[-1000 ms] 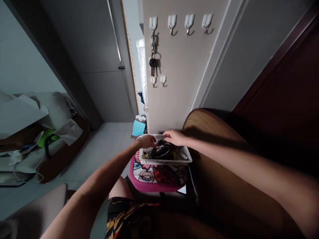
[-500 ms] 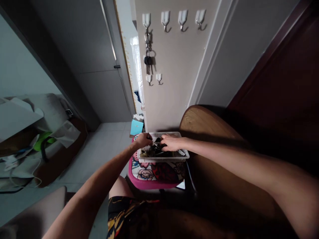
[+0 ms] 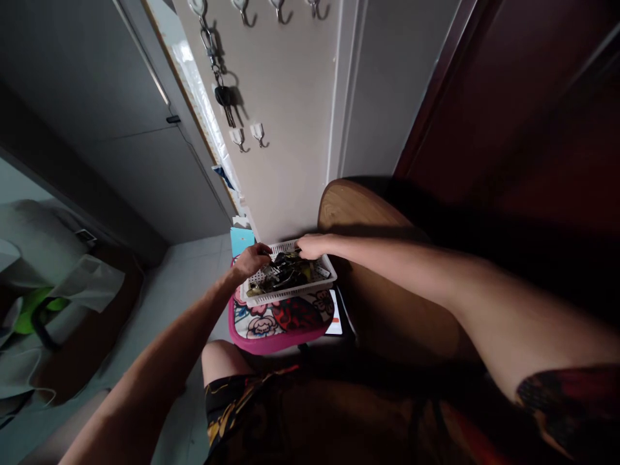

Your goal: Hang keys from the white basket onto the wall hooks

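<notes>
A white plastic basket (image 3: 290,292) with slotted sides sits on a stool seat (image 3: 285,323) with a floral cover and pink edge. Inside lies a tangled heap of small dark items (image 3: 289,268), too dim to name. At the basket's far left corner is my left hand (image 3: 252,259), its fingers curled around something dark that I cannot make out. My right hand (image 3: 314,245) is over the far right part, fingers bent down together. Whatever those fingertips hold, if anything, is hidden.
To the right of the basket a rounded wooden tabletop (image 3: 353,206) rises close to my right forearm. Keys (image 3: 225,103) hang from a wall hook ahead. Behind the stool stands a light-blue box (image 3: 241,240). A lit screen (image 3: 334,316) shows beside the seat.
My view has turned right and tilted. My right hand has shifted off the middle of the heap to the basket's far right, uncovering more items. My left hand stays at the far left.
</notes>
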A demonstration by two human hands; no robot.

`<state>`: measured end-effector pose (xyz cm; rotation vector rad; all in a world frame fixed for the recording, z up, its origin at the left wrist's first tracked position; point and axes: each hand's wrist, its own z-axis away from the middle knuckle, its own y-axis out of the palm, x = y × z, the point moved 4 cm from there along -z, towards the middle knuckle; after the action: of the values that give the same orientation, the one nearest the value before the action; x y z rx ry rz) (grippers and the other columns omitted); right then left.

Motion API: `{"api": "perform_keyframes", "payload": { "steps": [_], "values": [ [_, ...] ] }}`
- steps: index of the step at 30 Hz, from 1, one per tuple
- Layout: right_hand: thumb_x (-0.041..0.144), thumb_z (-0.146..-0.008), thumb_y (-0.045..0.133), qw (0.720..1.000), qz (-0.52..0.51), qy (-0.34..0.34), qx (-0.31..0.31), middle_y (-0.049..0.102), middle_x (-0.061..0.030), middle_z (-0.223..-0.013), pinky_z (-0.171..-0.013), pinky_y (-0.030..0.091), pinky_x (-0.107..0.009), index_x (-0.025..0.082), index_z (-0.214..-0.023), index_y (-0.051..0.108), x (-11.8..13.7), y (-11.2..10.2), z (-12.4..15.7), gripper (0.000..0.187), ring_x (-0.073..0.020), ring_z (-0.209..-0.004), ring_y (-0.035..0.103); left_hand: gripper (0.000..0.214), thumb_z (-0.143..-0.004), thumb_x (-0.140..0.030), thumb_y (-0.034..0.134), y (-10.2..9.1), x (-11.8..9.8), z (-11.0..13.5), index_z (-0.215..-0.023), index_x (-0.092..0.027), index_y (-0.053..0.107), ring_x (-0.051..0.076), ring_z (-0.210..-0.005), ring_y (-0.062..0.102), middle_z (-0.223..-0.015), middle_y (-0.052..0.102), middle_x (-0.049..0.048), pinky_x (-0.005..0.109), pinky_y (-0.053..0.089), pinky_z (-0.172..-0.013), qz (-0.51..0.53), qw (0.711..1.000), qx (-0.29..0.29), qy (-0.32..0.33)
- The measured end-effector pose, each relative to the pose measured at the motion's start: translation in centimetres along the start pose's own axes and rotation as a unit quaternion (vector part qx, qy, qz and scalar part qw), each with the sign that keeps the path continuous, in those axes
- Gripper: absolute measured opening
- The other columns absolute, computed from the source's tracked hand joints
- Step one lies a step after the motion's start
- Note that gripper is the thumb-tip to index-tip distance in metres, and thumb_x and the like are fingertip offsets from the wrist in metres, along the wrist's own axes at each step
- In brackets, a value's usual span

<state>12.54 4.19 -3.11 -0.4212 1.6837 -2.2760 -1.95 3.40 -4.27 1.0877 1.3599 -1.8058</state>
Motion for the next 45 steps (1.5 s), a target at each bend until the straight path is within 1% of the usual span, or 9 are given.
{"api": "perform_keyframes", "payload": {
  "steps": [5,10,18,22,26,28,33,38,45],
  "values": [
    [0.023,-0.056,0.046,0.995,-0.075,-0.072,0.011,0.058,-0.0049,-0.075,-0.048,0.033,-0.020,0.015,-0.081,0.057,0.3,0.2,-0.4,0.028,-0.0139,-0.062,0.050,0.019,-0.047,-0.011,0.047,-0.1,0.6,-0.5,-0.066,-0.013,0.050,0.005,-0.042,0.038,-0.048,0.044,-0.0055,0.018,0.029,-0.043,-0.053,0.998,-0.028,0.008],
    [0.021,-0.057,0.044,0.982,-0.174,-0.077,-0.001,0.057,-0.0002,-0.063,-0.042,0.030,-0.018,0.016,-0.075,0.058,0.6,-1.4,-0.3,0.024,-0.0090,-0.051,0.046,0.022,-0.048,-0.006,0.041,-0.6,0.2,-0.5,-0.068,-0.012,0.048,0.004,-0.043,0.039,-0.048,0.043,-0.0059,0.017,0.030,-0.043,0.018,0.999,-0.041,0.013],
    [0.017,-0.064,0.037,0.903,-0.422,-0.078,-0.031,0.057,-0.0042,-0.071,-0.044,0.034,-0.016,0.011,-0.090,0.050,0.3,-3.4,-0.2,0.030,-0.0062,-0.051,0.047,0.021,-0.046,-0.005,0.042,-1.9,-1.0,-0.3,-0.065,-0.013,0.047,0.005,-0.047,0.044,-0.054,0.047,-0.0046,0.018,0.034,-0.047,0.147,0.987,-0.065,0.011],
    [0.017,-0.062,0.037,0.936,-0.345,-0.072,-0.027,0.058,-0.0027,-0.069,-0.044,0.033,-0.017,0.013,-0.086,0.053,-0.1,-3.0,-0.4,0.029,-0.0066,-0.050,0.046,0.015,-0.048,-0.008,0.046,-2.2,-1.3,-0.1,-0.062,-0.012,0.048,0.005,-0.047,0.044,-0.052,0.047,-0.0046,0.018,0.034,-0.046,0.146,0.986,-0.076,0.001],
    [0.018,-0.059,0.040,0.979,-0.179,-0.063,-0.069,0.059,-0.0006,-0.065,-0.046,0.032,-0.017,0.017,-0.079,0.058,-0.7,-3.0,-0.4,0.027,-0.0088,-0.054,0.048,0.010,-0.051,-0.013,0.048,-2.5,-1.4,-0.1,-0.061,-0.012,0.049,0.005,-0.044,0.044,-0.048,0.045,-0.0052,0.018,0.034,-0.045,0.130,0.988,-0.085,-0.001],
    [0.018,-0.057,0.043,0.990,-0.109,-0.071,-0.051,0.059,0.0004,-0.066,-0.047,0.031,-0.017,0.019,-0.076,0.059,-0.7,-2.7,-0.2,0.026,-0.0093,-0.056,0.048,0.010,-0.052,-0.013,0.048,-2.5,-1.1,-0.3,-0.062,-0.012,0.049,0.004,-0.043,0.042,-0.048,0.045,-0.0053,0.018,0.034,-0.045,0.106,0.991,-0.081,0.005],
    [0.028,-0.051,0.050,0.989,-0.025,-0.144,0.014,0.058,0.0002,-0.071,-0.050,0.033,-0.019,0.021,-0.080,0.058,0.9,-0.9,0.6,0.031,-0.0121,-0.062,0.049,0.015,-0.050,-0.007,0.044,-2.1,-0.1,-0.6,-0.062,-0.013,0.052,0.005,-0.047,0.043,-0.051,0.048,-0.0037,0.017,0.034,-0.047,-0.035,0.997,-0.063,0.024],
    [0.023,-0.047,0.052,0.987,0.055,-0.150,0.010,0.057,-0.0049,-0.078,-0.050,0.032,-0.020,0.018,-0.079,0.058,2.0,1.2,0.8,0.033,-0.0151,-0.067,0.049,0.018,-0.050,-0.009,0.046,-1.7,-0.3,-0.1,-0.065,-0.015,0.055,0.008,-0.057,0.046,-0.061,0.053,-0.0021,0.018,0.036,-0.055,-0.169,0.984,-0.031,0.056],
    [0.025,-0.060,0.037,0.986,0.077,-0.144,0.019,0.058,-0.0074,-0.067,-0.044,0.028,-0.021,0.012,-0.068,0.060,1.7,-0.3,0.6,0.027,-0.0131,-0.056,0.048,0.021,-0.053,-0.018,0.049,0.1,-1.1,0.7,-0.073,-0.016,0.055,0.008,-0.061,0.047,-0.067,0.056,-0.0022,0.017,0.036,-0.056,-0.196,0.970,0.112,0.089]
  ]
}}
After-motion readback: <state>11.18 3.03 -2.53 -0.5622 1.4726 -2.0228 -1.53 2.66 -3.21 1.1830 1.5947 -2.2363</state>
